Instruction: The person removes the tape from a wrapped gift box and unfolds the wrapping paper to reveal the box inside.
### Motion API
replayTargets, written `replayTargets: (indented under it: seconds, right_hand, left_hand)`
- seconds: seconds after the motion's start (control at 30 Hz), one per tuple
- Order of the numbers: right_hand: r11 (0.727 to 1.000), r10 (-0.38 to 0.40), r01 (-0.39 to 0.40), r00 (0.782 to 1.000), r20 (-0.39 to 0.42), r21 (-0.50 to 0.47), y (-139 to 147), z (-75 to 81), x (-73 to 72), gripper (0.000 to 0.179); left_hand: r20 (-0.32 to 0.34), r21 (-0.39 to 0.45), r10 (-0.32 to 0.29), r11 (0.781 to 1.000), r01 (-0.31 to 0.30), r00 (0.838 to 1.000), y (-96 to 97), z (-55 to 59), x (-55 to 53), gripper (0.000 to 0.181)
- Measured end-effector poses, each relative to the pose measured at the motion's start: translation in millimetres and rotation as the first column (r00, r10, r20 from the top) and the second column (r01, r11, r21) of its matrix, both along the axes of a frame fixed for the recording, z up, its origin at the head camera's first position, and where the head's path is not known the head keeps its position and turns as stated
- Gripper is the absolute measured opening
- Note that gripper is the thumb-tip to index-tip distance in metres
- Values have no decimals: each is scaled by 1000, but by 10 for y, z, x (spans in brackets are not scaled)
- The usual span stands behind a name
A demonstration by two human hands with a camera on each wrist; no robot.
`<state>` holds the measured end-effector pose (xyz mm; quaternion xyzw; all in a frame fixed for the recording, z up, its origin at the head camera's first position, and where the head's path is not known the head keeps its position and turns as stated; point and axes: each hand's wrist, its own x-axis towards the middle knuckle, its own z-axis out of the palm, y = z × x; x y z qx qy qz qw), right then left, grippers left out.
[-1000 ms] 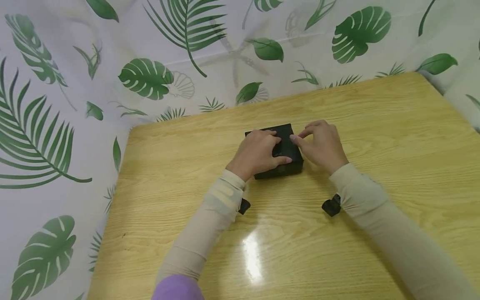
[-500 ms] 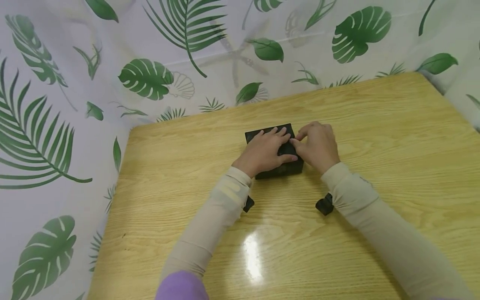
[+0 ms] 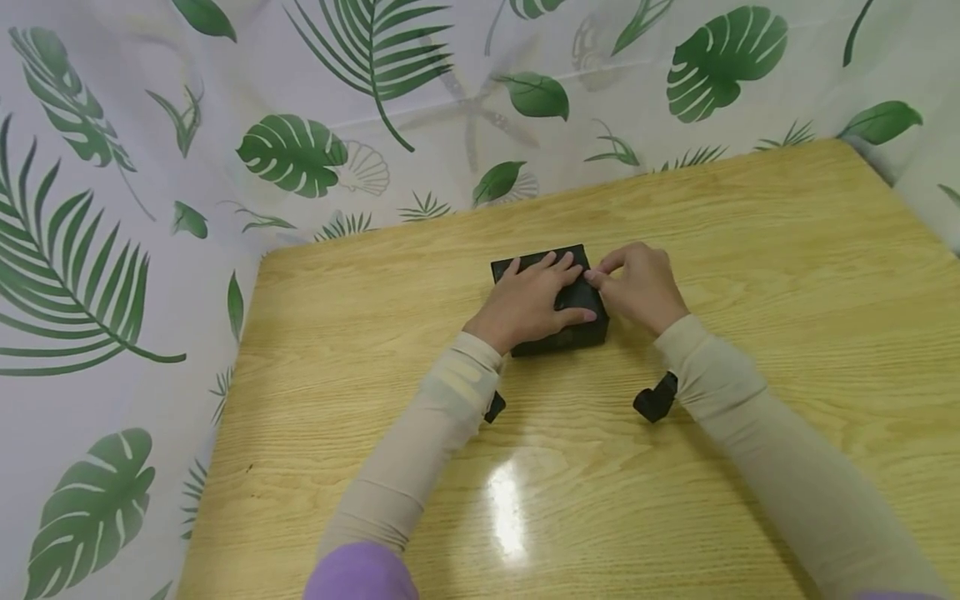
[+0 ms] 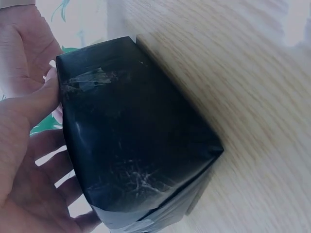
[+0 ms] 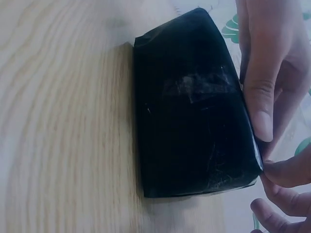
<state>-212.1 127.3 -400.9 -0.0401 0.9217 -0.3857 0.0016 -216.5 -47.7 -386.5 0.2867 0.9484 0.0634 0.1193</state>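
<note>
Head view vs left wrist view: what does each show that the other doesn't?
Only head: the purple sleeve on the left arm and a black object by the right wrist.
Only left wrist: white scuffs on the package's side.
Both: black package, left hand, right hand, wooden table, leaf-print backdrop.

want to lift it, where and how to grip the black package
Likely from above and the near side, pinching the black package between its near face and far edge. It is box-shaped and rests on the table, so opposite sides suit a pinch; the near face is mostly uncovered, while the left hand covers much of the top and the right hand is at the right edge.
</note>
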Motion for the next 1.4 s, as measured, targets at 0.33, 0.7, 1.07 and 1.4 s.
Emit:
replayTargets:
  seconds: [0.33,0.7,1.07,1.4]
  right_hand:
    - [1000,-14,15,999,52,-12,69,1,-3,26]
    - [998,-53,54,997,47,-27,177,-23,12,26]
    - [993,-108,110,993,45,-31,583,-170,53,31]
    - [998,-56,57,998,36,-6,624,-145,63,37]
  left_hand:
    - [-6,-25,-5,1000,5,1000,12,7,4,78]
    - [0,-37,-8,999,8,1000,55,15,0,78]
    - [-4,-22,-13,1000,13,1000,41,7,25,78]
    - [25,9,-11,1000,11,1000,18,42,35,77]
